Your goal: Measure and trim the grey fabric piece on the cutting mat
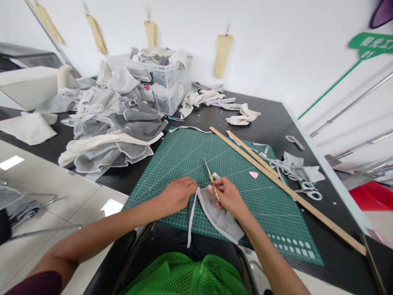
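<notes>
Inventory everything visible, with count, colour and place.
table: 1, black, centre
mat: 1, green, on table
rulers: 2, tan, mat's right
pink triangle: 1, pink, mat
gold scissors: 1, gold, over mat
panel: 1, grey, mat's near edge
strip: 1, white, left of panel
white scissors: at least 1, white, right
cloths: many, grey and cream, left
bin: 1, clear, back
gloves: 4, yellow, wall
sign: 1, green, right
vest: 1, green, bottom
left hand: 1, fingers on strip
right hand: 1, fingers on scissors
</notes>
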The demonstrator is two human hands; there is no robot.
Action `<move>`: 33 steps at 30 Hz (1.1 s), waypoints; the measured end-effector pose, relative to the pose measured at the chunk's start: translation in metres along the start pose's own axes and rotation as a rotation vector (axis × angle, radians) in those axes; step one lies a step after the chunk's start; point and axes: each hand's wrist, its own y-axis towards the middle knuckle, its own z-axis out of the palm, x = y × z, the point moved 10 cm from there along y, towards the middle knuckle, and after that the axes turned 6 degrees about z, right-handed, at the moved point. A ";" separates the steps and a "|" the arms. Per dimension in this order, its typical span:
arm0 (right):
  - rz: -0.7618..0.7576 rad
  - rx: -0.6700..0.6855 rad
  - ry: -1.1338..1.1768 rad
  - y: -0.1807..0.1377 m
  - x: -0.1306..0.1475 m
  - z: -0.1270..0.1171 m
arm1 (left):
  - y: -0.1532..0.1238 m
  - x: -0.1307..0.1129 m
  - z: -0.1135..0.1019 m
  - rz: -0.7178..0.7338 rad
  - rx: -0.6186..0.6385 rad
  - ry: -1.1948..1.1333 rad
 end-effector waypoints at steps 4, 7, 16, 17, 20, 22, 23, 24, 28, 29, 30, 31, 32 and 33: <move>-0.050 0.067 0.006 0.035 0.015 0.002 | 0.030 0.010 -0.002 0.119 0.110 -0.154; -0.077 0.134 0.003 0.056 0.024 0.002 | 0.050 0.015 0.003 0.197 0.236 -0.349; -0.067 0.384 0.081 0.065 0.028 0.006 | 0.080 0.027 0.032 0.195 0.685 -0.657; -0.063 0.398 0.099 0.065 0.029 0.006 | 0.082 0.030 0.035 0.191 0.699 -0.710; -0.069 0.394 0.138 0.068 0.032 0.004 | 0.080 0.041 0.044 0.106 0.752 -0.956; -0.085 0.386 0.144 0.071 0.035 0.002 | 0.079 0.050 0.047 0.006 0.720 -1.153; -0.092 0.388 0.145 0.073 0.036 0.002 | 0.079 0.054 0.047 -0.023 0.688 -1.212; -0.097 0.395 0.147 0.073 0.036 0.002 | 0.079 0.058 0.047 -0.049 0.660 -1.247; -0.108 0.429 0.159 0.073 0.039 0.001 | 0.083 0.069 0.051 -0.108 0.565 -1.269; -0.113 0.430 0.159 0.073 0.040 0.001 | 0.085 0.072 0.050 -0.117 0.534 -1.282; -0.118 0.431 0.159 0.072 0.042 0.000 | 0.087 0.074 0.050 -0.129 0.513 -1.303; -0.122 0.430 0.161 0.072 0.043 -0.001 | 0.090 0.078 0.050 -0.151 0.483 -1.340; -0.125 0.428 0.165 0.072 0.044 -0.002 | 0.092 0.082 0.050 -0.179 0.458 -1.380; -0.127 0.427 0.170 0.072 0.044 -0.003 | 0.095 0.086 0.050 -0.215 0.443 -1.420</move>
